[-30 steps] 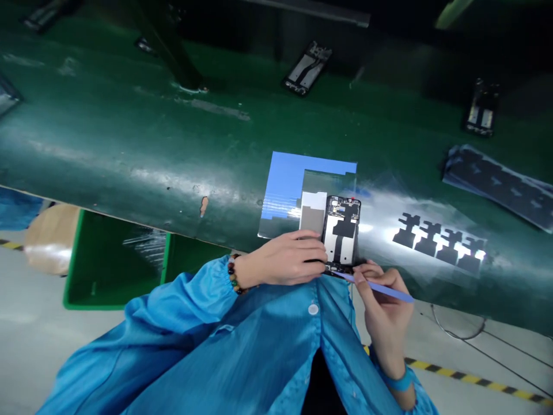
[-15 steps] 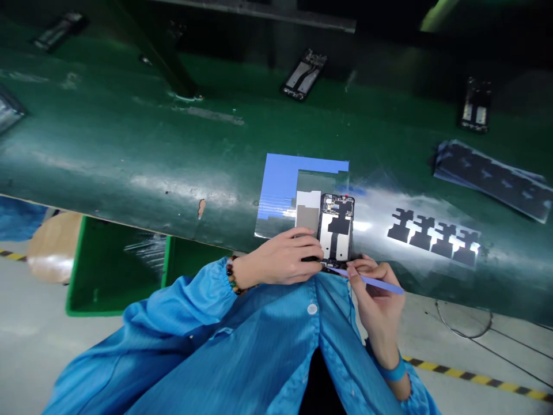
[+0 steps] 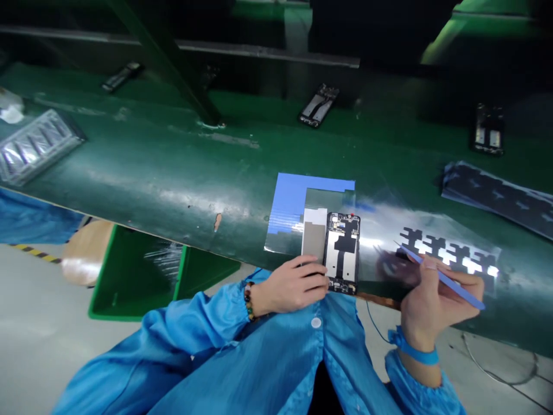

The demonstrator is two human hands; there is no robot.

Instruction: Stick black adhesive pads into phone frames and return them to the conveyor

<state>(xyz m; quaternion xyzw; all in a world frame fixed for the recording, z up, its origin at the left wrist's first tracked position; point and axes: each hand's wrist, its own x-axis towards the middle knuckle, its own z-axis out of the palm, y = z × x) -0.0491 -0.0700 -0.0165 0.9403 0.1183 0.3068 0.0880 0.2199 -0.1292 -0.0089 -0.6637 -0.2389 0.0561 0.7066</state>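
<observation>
An opened phone (image 3: 341,253) with bare circuitry and a black sticker across its silver back lies at the bench edge. My left hand (image 3: 298,285) is closed on its lower left side, fingertips on the edge and thumb hidden. In my right hand (image 3: 432,300) is a pair of purple-blue tweezers (image 3: 451,283), gripped like a pen. Their tip points up and left, just beside the leftmost of several black die-cut stickers (image 3: 434,246) on a clear sheet. Whether the tip touches the sticker I cannot tell.
Left of the phone lies a blue sheet (image 3: 287,196) with grey and white pieces. More opened phones (image 3: 318,105) lie farther back. Sticker sheets (image 3: 496,190) are stacked at the right, a clear tray (image 3: 38,144) at the left. A green bin (image 3: 133,276) stands below the bench edge.
My right hand has moved the tweezers from the phone's bottom edge rightward to the black stickers. My left hand stays at the phone. The camera view has shifted.
</observation>
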